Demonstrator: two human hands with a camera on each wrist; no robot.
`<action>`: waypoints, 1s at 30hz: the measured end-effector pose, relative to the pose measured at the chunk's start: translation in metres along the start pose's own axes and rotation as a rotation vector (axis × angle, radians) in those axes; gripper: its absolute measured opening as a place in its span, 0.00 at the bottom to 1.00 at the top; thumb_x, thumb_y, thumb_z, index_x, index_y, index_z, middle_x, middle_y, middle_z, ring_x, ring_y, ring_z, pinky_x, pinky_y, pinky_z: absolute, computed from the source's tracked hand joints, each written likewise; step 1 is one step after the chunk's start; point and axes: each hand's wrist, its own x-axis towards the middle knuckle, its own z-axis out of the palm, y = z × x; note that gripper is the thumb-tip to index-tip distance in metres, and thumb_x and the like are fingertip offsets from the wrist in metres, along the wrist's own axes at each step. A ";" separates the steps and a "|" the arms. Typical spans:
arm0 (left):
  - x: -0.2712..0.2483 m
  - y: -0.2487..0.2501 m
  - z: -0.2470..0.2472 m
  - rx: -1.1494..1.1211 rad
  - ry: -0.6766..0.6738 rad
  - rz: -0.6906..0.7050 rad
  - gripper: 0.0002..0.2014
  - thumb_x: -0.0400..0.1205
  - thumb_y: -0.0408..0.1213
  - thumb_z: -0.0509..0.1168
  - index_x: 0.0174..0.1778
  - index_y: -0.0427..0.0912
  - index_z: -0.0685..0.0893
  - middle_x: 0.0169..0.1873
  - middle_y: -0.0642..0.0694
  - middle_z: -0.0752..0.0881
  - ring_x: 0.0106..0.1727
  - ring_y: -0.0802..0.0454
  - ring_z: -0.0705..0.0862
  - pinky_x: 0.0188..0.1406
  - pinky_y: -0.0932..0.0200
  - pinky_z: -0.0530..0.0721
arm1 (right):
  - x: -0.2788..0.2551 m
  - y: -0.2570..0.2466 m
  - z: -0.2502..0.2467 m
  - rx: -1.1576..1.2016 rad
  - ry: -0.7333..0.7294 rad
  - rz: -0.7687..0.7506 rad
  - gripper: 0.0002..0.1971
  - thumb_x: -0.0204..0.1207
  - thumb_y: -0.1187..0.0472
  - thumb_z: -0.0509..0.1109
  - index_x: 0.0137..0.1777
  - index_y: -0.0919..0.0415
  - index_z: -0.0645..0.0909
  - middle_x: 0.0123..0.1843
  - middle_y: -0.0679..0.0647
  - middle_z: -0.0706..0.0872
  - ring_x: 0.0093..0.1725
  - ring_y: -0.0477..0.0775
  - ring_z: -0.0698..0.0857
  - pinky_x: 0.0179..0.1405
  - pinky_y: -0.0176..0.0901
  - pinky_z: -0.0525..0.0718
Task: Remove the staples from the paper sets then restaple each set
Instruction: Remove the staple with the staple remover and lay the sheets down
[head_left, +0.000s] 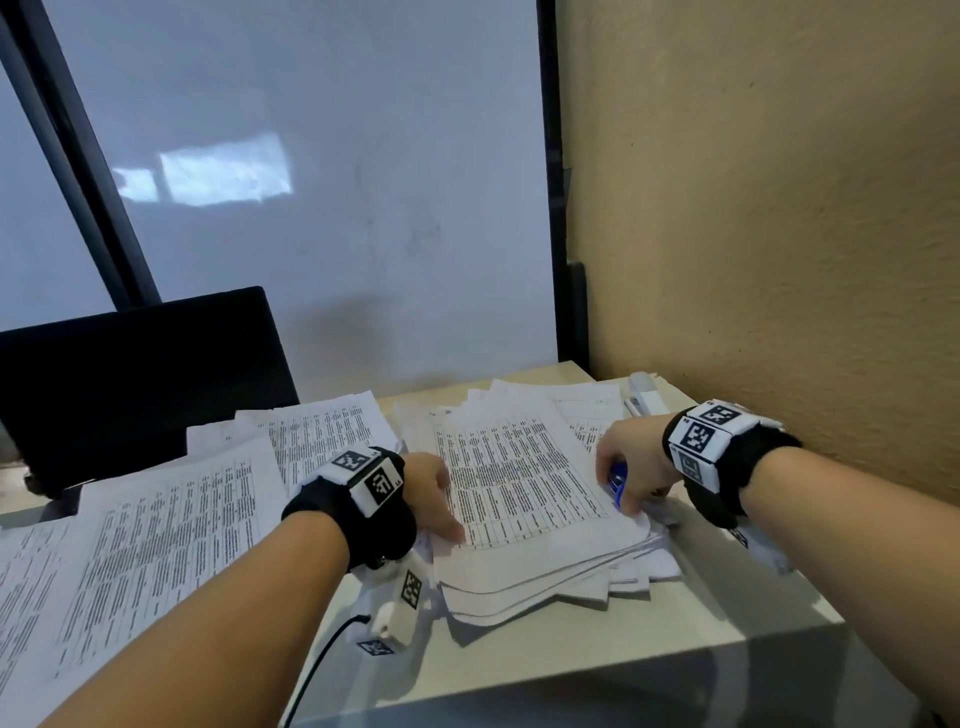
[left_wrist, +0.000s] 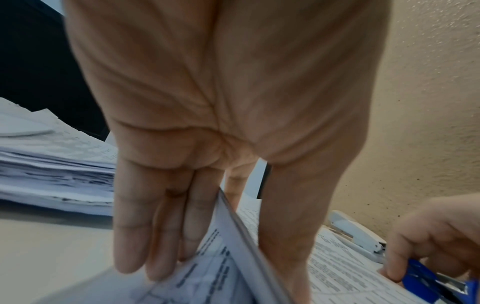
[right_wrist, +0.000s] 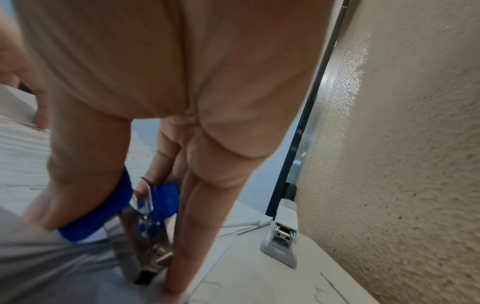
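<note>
Top paper set (head_left: 524, 467) lies on pile at desk (head_left: 545, 654) centre, long axis running away from person, near end tilted slightly left. Left hand (head_left: 431, 493) grip: thumb above, fingers (left_wrist: 135, 236) below, pinching set's left edge. Right hand (head_left: 631, 467) grip clamped round blue staple remover (head_left: 617, 480) at set's right edge, metal claws pointing down onto paper. White stapler (head_left: 647, 397) against wall (head_left: 779, 234), far right. Second paper spread (head_left: 156, 525) fills desk's left; bare strip along near edge.
</note>
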 end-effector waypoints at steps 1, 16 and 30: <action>-0.002 -0.003 0.001 -0.029 -0.015 -0.004 0.31 0.74 0.47 0.77 0.71 0.45 0.74 0.49 0.48 0.81 0.42 0.51 0.84 0.51 0.58 0.86 | -0.003 0.001 0.000 0.009 0.001 0.000 0.22 0.68 0.55 0.80 0.62 0.53 0.84 0.56 0.47 0.83 0.49 0.49 0.82 0.43 0.35 0.84; 0.022 -0.009 -0.019 -0.317 0.210 -0.126 0.46 0.72 0.43 0.79 0.82 0.39 0.62 0.73 0.37 0.74 0.69 0.37 0.79 0.66 0.43 0.81 | -0.013 0.001 -0.005 0.004 -0.012 0.015 0.26 0.71 0.56 0.79 0.70 0.52 0.80 0.67 0.50 0.83 0.49 0.48 0.81 0.45 0.36 0.77; 0.095 -0.015 -0.031 0.023 0.178 -0.229 0.36 0.74 0.54 0.75 0.73 0.38 0.75 0.68 0.40 0.79 0.66 0.41 0.80 0.66 0.47 0.80 | 0.061 -0.025 -0.012 -0.193 -0.022 -0.124 0.22 0.78 0.66 0.69 0.71 0.56 0.78 0.70 0.54 0.80 0.65 0.58 0.81 0.53 0.40 0.77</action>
